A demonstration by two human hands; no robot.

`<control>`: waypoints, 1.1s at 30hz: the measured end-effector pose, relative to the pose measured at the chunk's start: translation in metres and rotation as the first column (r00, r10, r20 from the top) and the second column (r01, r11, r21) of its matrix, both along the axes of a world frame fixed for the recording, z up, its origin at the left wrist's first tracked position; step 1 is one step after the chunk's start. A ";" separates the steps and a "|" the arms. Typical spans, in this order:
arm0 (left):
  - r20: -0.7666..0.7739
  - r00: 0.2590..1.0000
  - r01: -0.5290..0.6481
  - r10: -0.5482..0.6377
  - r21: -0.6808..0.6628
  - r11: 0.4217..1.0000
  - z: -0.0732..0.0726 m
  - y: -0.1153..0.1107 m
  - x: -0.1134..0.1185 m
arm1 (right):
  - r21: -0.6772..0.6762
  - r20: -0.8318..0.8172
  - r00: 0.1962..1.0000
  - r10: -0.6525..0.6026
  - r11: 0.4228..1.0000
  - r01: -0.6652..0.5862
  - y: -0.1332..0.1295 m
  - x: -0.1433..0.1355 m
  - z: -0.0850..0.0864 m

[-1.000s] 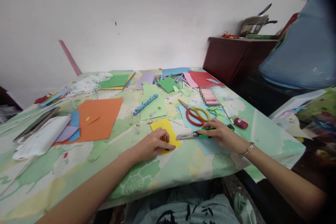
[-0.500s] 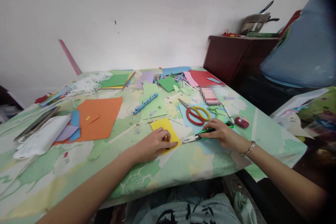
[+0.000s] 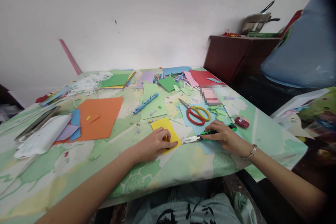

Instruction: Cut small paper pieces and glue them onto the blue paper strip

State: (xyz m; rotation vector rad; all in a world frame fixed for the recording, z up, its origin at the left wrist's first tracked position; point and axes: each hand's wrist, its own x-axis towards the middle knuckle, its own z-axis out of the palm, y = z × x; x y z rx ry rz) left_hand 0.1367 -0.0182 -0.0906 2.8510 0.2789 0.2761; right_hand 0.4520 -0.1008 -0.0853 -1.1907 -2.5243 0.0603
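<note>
A small yellow sheet of paper [image 3: 160, 124] lies flat near the front of the table. My left hand [image 3: 156, 142] presses down on it, fingers curled and closed, with the thumb and index fingertip close to its right edge. In my right hand [image 3: 223, 135] is a green utility knife [image 3: 209, 132] with a long blade pushed out. The blade tip is at the right edge of the yellow paper, by my left fingertips. Under the knife lies light blue paper [image 3: 207, 146]. Red-and-yellow-handled scissors [image 3: 195, 115] rest just beyond my right hand.
Beyond the hands lie a blue pen-like tube [image 3: 146, 103], green paper scraps [image 3: 168, 84] and a dark red mouse-shaped object [image 3: 242, 121]. Orange paper [image 3: 101, 117], a white pouch [image 3: 44, 136] and tangled white cord [image 3: 89, 84] are leftward. A large blue water bottle [image 3: 301, 52] stands right.
My right hand and the utility knife have shifted very slightly to the right. My left hand stays in place on the yellow paper.
</note>
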 end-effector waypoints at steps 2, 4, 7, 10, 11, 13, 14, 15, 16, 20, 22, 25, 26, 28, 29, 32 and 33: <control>0.004 1.000 -0.002 0.003 -0.004 1.000 0.001 0.000 0.000 | 0.007 -0.012 1.000 0.005 1.000 -0.005 0.000 0.000 -0.002; 0.006 1.000 -0.004 0.004 -0.006 1.000 0.001 -0.001 0.000 | -0.001 -0.012 1.000 0.007 1.000 -0.007 0.000 0.000 -0.003; 0.009 1.000 -0.002 0.002 -0.005 1.000 0.002 -0.001 0.001 | -0.020 0.000 1.000 0.001 1.000 -0.001 -0.001 0.000 -0.002; 0.011 1.000 -0.006 0.006 -0.003 1.000 0.001 -0.001 0.001 | -0.024 -0.008 1.000 0.005 1.000 -0.005 -0.002 0.000 -0.001; 0.012 1.000 -0.006 0.006 -0.001 1.000 0.000 -0.001 0.001 | -0.022 -0.013 1.000 0.007 1.000 -0.008 -0.002 0.000 -0.001; 0.013 1.000 -0.003 0.003 -0.002 1.000 -0.001 0.000 0.001 | -0.015 -0.018 1.000 0.008 1.000 -0.009 -0.003 0.001 0.000; 0.014 1.000 -0.001 0.001 -0.005 1.000 -0.001 0.000 0.001 | -0.015 -0.016 1.000 0.006 1.000 -0.006 -0.004 0.001 0.000; 0.013 1.000 -0.001 0.001 -0.008 1.000 -0.001 0.000 0.001 | -0.017 -0.012 1.000 0.002 1.000 -0.002 -0.004 0.001 -0.001; 0.011 1.000 -0.003 0.003 -0.011 1.000 -0.001 0.000 0.000 | -0.018 -0.007 1.000 -0.004 1.000 0.004 -0.004 0.002 -0.001; 0.006 1.000 -0.013 0.013 -0.019 1.000 -0.002 0.000 0.000 | -0.013 -0.004 1.000 -0.022 1.000 0.022 -0.006 0.003 -0.003; 0.011 1.000 -0.006 0.006 -0.030 1.000 -0.002 0.000 0.000 | -0.024 0.000 1.000 -0.024 0.999 0.024 -0.007 0.003 -0.003; 0.033 0.999 -0.003 0.005 -0.050 0.999 -0.002 0.000 0.000 | -0.043 0.014 0.999 -0.028 0.999 0.029 -0.008 0.000 -0.002; 0.037 0.999 -0.004 0.006 -0.055 0.998 -0.002 0.000 0.000 | -0.044 0.018 0.999 -0.030 0.999 0.031 -0.009 -0.001 -0.001; 0.040 0.999 -0.005 0.008 -0.062 0.998 -0.002 0.000 0.001 | -0.043 0.020 0.999 -0.032 0.999 0.033 -0.010 -0.003 0.001; 0.042 0.999 -0.004 0.007 -0.064 0.998 -0.002 -0.001 0.001 | -0.044 0.019 0.999 -0.032 0.998 0.033 -0.010 -0.004 0.002; 0.056 0.998 -0.002 0.006 -0.074 0.997 -0.002 -0.001 0.001 | -0.047 0.014 0.999 -0.039 0.998 0.039 -0.012 -0.006 0.003; 0.058 0.998 -0.004 0.008 -0.076 0.997 -0.002 -0.001 0.001 | -0.050 0.014 0.999 -0.041 0.998 0.042 -0.012 -0.006 0.004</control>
